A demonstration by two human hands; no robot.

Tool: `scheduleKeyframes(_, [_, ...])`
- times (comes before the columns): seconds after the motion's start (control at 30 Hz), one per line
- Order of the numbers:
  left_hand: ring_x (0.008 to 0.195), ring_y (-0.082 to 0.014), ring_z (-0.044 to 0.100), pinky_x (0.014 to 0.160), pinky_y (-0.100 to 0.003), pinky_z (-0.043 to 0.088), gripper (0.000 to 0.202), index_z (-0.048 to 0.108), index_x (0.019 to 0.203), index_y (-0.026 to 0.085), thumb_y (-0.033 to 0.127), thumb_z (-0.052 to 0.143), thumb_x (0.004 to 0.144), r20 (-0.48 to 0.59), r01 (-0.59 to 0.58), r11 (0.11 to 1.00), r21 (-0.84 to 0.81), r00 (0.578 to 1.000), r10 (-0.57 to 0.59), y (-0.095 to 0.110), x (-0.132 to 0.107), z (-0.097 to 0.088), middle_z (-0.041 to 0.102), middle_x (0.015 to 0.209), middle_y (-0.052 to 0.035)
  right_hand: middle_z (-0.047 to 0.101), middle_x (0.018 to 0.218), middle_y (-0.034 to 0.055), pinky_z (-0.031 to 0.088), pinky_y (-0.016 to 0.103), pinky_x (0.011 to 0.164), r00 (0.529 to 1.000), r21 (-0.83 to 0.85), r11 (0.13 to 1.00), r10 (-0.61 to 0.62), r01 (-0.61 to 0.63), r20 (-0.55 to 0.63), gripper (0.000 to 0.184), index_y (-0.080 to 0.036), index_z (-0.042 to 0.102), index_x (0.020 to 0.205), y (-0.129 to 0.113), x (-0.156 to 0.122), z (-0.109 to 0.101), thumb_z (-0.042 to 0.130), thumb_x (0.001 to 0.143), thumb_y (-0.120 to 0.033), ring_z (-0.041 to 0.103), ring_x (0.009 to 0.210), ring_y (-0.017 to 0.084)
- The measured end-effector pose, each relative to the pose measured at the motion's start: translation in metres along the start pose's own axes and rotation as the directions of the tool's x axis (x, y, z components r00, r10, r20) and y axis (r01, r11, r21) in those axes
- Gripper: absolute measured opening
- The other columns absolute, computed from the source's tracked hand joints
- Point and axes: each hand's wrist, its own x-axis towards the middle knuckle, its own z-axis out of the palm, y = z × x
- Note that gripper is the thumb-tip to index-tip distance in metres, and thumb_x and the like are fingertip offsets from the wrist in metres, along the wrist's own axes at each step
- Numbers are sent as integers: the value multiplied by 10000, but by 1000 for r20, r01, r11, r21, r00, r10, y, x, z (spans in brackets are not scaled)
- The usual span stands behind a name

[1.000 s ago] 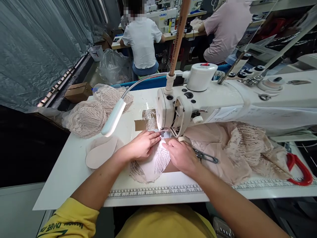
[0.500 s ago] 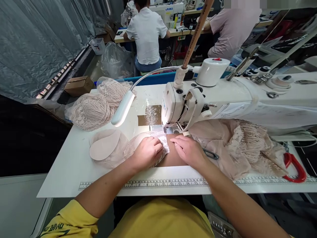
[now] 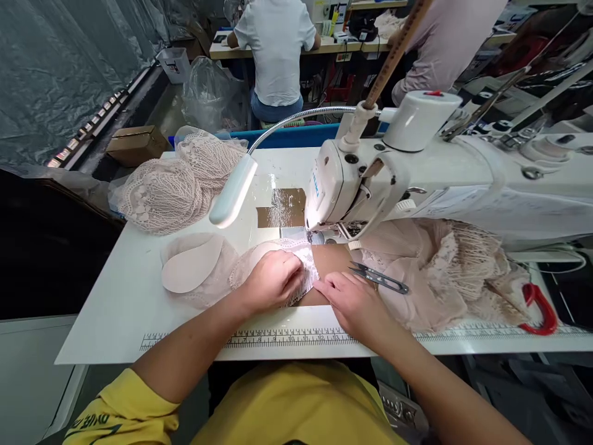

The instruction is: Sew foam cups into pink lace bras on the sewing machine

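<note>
A pale lace-edged fabric piece (image 3: 307, 256) lies under the front of the white sewing machine (image 3: 331, 185), its right end beside the needle area. My left hand (image 3: 273, 281) rests on this piece with its fingers curled and closed on the lace. At the lace's lower right corner, my right hand (image 3: 352, 304) has thumb and fingertips pinched together on the edge. Thread snips (image 3: 380, 278) lie just above and right of that hand. To the left, a beige oval pad (image 3: 192, 266) sits on sheer fabric joined to or overlapping the lace.
Bundled lace pieces (image 3: 160, 194) stand at the table's back left, under a lamp (image 3: 233, 191) on a bendy neck. Crumpled beige fabric (image 3: 430, 272) and red-handled scissors (image 3: 540, 312) lie right. A ruler strip (image 3: 296, 337) runs along the front edge. Two people sit beyond.
My right hand has shifted down and slightly left to the lace corner, uncovering more of the snips. My left hand stays on the lace. The head view has tilted down slightly.
</note>
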Motion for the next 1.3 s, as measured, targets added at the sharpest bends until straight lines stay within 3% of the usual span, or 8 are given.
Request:
scheduleKeyframes(0.13, [846,-195,564,764,-326,417,213,656,936,164,213,450,917,40,-143,988,57,989,141,-2,-3,1,648,959,-81,590,825,38,307,301,688,997,24,1000,-2,4,-73,363,-182,630,1056,-2,-6,6,434,807,-5,455,747,185])
scheduleKeyframes(0.33, [864,-192,542,778,-341,407,310,672,1047,198,285,384,975,82,-204,962,181,978,192,3,-5,4,634,1062,-85,617,873,51,316,300,690,995,78,997,-2,10,-95,388,-165,635,1049,-1,-7,6,436,769,17,467,775,189])
scheduleKeyframes(0.7, [888,-206,531,774,-355,410,318,640,1106,200,274,357,983,110,-200,943,267,978,176,8,-5,8,618,1066,-94,615,898,70,367,296,734,991,143,989,-6,25,-135,413,-147,617,1132,8,-6,4,410,809,7,499,820,194])
scheduleKeyframes(0.9, [1005,-225,538,834,-371,432,307,650,1074,161,249,372,976,57,-236,953,191,972,229,7,-3,6,620,1041,-117,585,795,46,320,306,676,999,-11,1000,8,-8,-39,379,-176,655,1064,9,3,2,447,801,1,482,743,194])
scheduleKeyframes(1.1, [850,-203,556,728,-347,456,339,607,1162,134,272,358,978,52,-163,958,237,987,155,4,1,3,621,1109,-119,567,776,35,297,307,666,999,-12,1000,15,-16,-37,341,-183,663,1017,9,5,2,450,813,-11,465,732,182])
scheduleKeyframes(1.3, [786,-202,531,700,-357,455,351,581,1206,99,211,374,946,93,-184,916,356,982,162,0,6,8,560,1263,-152,564,773,36,287,306,667,995,-10,1000,11,-12,-98,326,-180,663,1026,9,3,8,458,823,-29,446,724,181])
